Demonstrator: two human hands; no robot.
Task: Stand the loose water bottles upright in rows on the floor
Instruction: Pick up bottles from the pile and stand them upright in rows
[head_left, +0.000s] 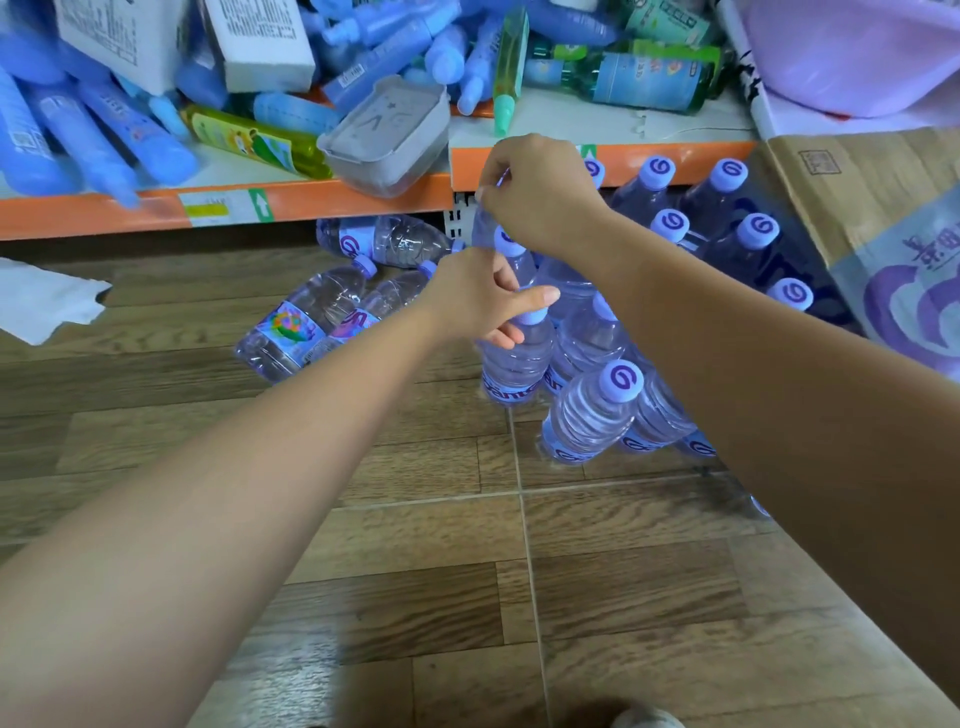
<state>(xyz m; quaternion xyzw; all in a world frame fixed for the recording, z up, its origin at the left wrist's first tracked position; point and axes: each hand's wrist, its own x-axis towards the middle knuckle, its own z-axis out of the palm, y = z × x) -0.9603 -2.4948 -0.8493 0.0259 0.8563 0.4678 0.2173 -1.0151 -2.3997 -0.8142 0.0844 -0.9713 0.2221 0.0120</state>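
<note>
**Both hands working at the bottle cluster by the shelf**

The left hand (475, 296) is pinching the cap and neck of an upright water bottle (514, 364) that is standing on the wood-patterned floor (415, 545), at the left edge of a cluster of standing bottles (597, 410). The right hand (535, 195) is hovering just above and farther away, its fingers closing on a thin strip of clear film (482, 228) that is hanging down toward the bottle tops. To the left, three loose bottles (311, 322) are lying on their sides near the orange shelf edge (311, 200). More upright bottles are standing under the shelf at the far right, beside a cardboard box (857, 208).
</note>
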